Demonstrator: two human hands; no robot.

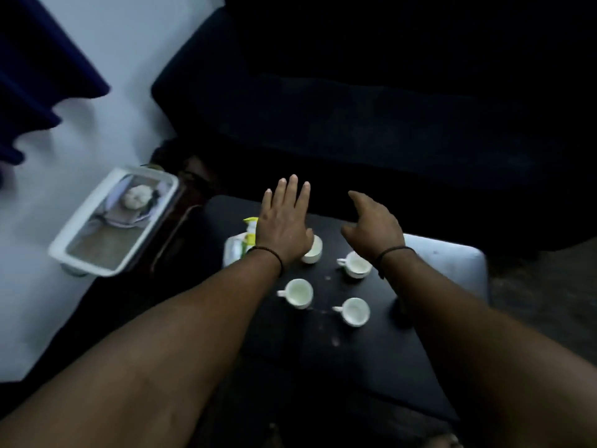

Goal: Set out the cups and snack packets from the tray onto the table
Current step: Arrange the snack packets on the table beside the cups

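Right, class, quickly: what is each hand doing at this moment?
Left hand: open, fingers spread flat above a white cup, holding nothing.
Right hand: open, loosely curled, holding nothing.

four cups (326, 279) crowd the middle of the dark table (371, 360) – its near half lies bare. a snack packet (240, 245) blocks the far left corner – bare strip at the far right.

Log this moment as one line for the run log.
cups: four on table | snack packet: on table | hands: left, right open, empty

Bare forearms, no sleeves; thin dark cord bracelet (395, 250) each wrist.
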